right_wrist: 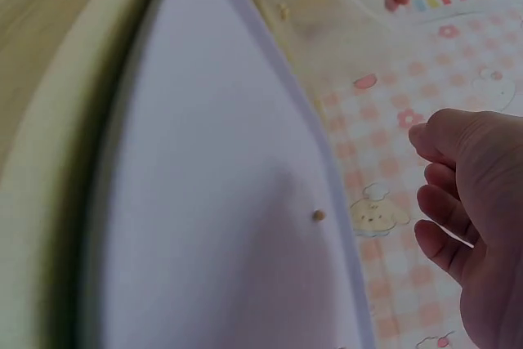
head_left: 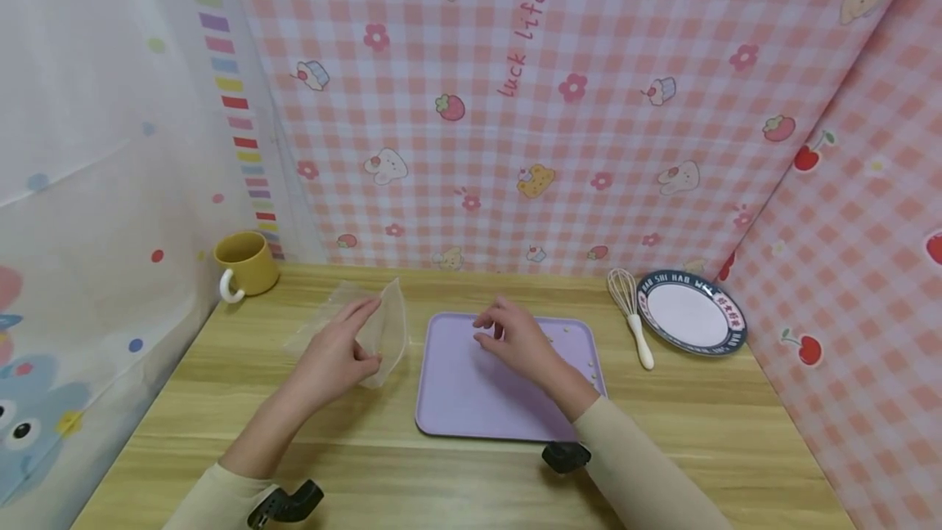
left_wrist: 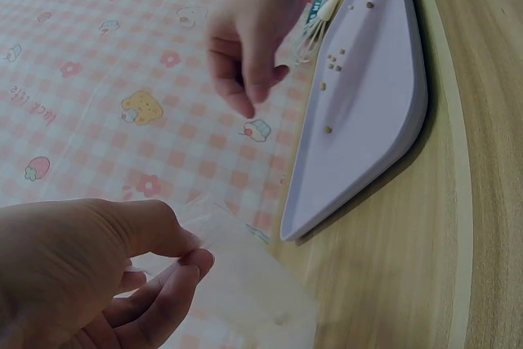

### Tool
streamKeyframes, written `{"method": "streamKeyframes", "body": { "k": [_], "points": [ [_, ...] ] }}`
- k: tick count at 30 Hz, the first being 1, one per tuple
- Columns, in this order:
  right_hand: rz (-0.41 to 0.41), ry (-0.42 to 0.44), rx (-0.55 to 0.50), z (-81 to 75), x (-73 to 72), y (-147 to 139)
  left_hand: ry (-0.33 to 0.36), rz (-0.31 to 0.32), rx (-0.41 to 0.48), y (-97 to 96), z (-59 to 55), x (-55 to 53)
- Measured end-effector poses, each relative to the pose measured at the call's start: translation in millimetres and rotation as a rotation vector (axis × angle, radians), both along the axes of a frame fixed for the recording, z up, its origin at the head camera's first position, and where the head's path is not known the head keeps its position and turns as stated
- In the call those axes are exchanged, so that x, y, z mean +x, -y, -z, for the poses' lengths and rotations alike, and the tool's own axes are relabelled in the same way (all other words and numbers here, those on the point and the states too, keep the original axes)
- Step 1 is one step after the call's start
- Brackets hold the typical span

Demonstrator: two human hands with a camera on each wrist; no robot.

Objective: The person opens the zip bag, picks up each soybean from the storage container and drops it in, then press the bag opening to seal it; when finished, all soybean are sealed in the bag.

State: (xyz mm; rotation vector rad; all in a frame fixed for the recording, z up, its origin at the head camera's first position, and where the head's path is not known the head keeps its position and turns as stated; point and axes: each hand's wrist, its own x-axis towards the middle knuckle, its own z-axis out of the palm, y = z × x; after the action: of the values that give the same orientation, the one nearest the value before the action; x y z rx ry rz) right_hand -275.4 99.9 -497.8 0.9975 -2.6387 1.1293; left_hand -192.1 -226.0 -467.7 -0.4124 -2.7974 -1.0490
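My left hand (head_left: 333,360) pinches the edge of a clear plastic bag (head_left: 394,324), left of the tray. In the left wrist view, thumb and fingertips meet on the bag (left_wrist: 257,296), and a small pale piece shows faintly low in it. Above the lilac tray (head_left: 467,403) hovers my right hand (head_left: 524,343), fingers loosely bent, with nothing visible between them. Several small tan pellets (left_wrist: 336,61) are scattered on the tray in the left wrist view. One pellet (right_wrist: 319,215) lies near the tray's edge in the right wrist view.
At the back left stands a yellow mug (head_left: 253,264) with a white handle. Right of the tray lie a whisk (head_left: 634,325) and a dark-rimmed plate (head_left: 688,313). Checked cloth (head_left: 515,129) hangs behind the wooden table (head_left: 412,485).
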Motion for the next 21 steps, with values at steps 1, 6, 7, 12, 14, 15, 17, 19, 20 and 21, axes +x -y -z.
{"method": "streamKeyframes", "body": {
  "k": [1, 6, 7, 12, 14, 15, 17, 19, 20, 21],
  "points": [
    [0.0, -0.004, 0.011, 3.0, 0.0, -1.5, -0.003, 0.001, 0.0, 0.0, 0.0, 0.1],
    [0.052, 0.047, 0.071, 17.8, 0.2, -4.9, -0.007, 0.001, -0.006, 0.7, 0.5, -0.5],
    [0.07, 0.068, 0.085, 20.3, 0.7, -5.2, -0.007, 0.0, -0.009, 0.8, 0.7, -0.8],
    [0.142, 0.153, 0.136, 30.7, 3.4, -4.7, -0.004, -0.003, -0.013, 0.8, 0.3, -0.8],
    [0.152, 0.158, 0.143, 33.0, 4.0, -4.0, 0.0, -0.004, -0.013, 0.8, -0.6, -0.4],
    [0.154, 0.15, 0.146, 34.2, 4.0, -3.5, 0.002, -0.004, -0.014, 0.8, -1.0, -0.2],
    [0.159, 0.135, 0.146, 35.6, 3.9, -2.5, 0.006, -0.007, -0.014, 0.8, -1.6, 0.2],
    [0.166, 0.12, 0.145, 37.1, 3.7, -1.8, 0.005, -0.008, -0.012, 0.8, -1.7, 0.6],
    [0.17, 0.116, 0.147, 38.2, 3.6, -1.5, 0.006, -0.006, -0.009, 0.8, -1.5, 0.9],
    [0.174, 0.114, 0.146, 38.6, 3.8, -1.2, 0.005, -0.005, -0.007, 0.7, -1.4, 1.4]
  ]
}}
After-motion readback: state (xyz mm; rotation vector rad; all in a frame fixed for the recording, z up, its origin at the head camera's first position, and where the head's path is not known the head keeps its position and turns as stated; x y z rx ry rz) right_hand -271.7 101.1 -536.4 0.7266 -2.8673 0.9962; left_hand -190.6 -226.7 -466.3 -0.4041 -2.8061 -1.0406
